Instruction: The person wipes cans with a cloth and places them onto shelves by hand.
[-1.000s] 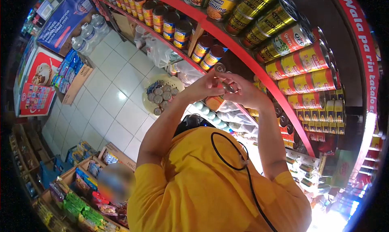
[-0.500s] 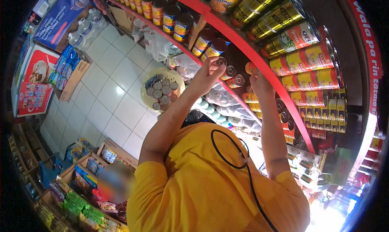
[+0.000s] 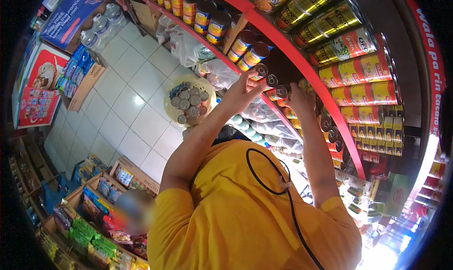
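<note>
My left hand point(image 3: 242, 94) is at the shelf's front edge with fingers apart, its fingertips against the nearest small can point(image 3: 260, 71) in a row. Beside that stand a second small can point(image 3: 271, 81) and a third can point(image 3: 281, 91), each with a pull-tab lid. My right hand point(image 3: 302, 101) reaches in at the row's right end, fingers curled round a small orange-and-red can point(image 3: 282, 102) that they mostly hide. Larger blue-and-yellow cans point(image 3: 255, 54) are stacked just left of the row.
A red shelf edge point(image 3: 302, 53) curves above my hands, with bigger cans point(image 3: 354, 76) on the upper shelf. On the tiled floor point(image 3: 141, 100) a pale basin point(image 3: 209, 88) holds several cans. Filled plastic bags point(image 3: 184, 43) hang below the shelf. Snack boxes point(image 3: 101, 194) stand at lower left.
My right hand has brought its can down from the upper shelf edge to the row's right end. My left hand has shifted slightly, its fingers spreading more beside the cans.
</note>
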`<state>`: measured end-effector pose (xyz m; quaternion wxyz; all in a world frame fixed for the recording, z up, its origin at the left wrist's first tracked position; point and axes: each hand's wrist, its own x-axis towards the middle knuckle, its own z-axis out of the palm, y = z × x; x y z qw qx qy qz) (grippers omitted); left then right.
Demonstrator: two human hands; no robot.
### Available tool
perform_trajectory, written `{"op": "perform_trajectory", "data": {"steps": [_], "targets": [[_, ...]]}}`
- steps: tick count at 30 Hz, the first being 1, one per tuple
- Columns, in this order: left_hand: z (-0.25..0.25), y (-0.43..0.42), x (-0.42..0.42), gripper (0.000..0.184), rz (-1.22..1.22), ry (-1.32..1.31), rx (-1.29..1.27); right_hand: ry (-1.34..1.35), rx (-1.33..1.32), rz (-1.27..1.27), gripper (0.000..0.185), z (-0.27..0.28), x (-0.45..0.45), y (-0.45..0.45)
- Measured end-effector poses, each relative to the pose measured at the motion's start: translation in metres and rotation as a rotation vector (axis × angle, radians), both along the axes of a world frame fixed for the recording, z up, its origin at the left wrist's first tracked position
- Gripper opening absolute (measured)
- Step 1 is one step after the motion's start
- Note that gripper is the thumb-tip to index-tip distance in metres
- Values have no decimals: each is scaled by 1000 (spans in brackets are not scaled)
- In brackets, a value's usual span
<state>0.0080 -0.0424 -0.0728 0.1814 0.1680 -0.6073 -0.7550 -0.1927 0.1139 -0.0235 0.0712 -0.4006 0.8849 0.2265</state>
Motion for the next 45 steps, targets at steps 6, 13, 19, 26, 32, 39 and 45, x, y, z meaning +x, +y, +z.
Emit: {"op": "perform_trajectory", "data": {"steps": [6,13,19,26,32,39,45], "targets": [[2,3,0,54,3,42,12,-127,89,-96,91,10,6,-9],[-3,-3,5,55,0,-37,-56,-155,110,-67,113,13,10,-11],[-1,-7,10,56,-20,-124,-37,-176,104,-72,118,6,5,-8],[-20,-40,40,56,73,-198,-145,-179,34,-3,104,13,13,-8],[-108,-109,106,65,190,-897,-694,-182,-170,117,122,26,28,12],[-143,-82,97,98,102,-1232,-655,-398,-294,107,114,83,78,8],[-159,-70,75,100,54,-1467,-709,-434,-320,140,110,85,84,10]]}}
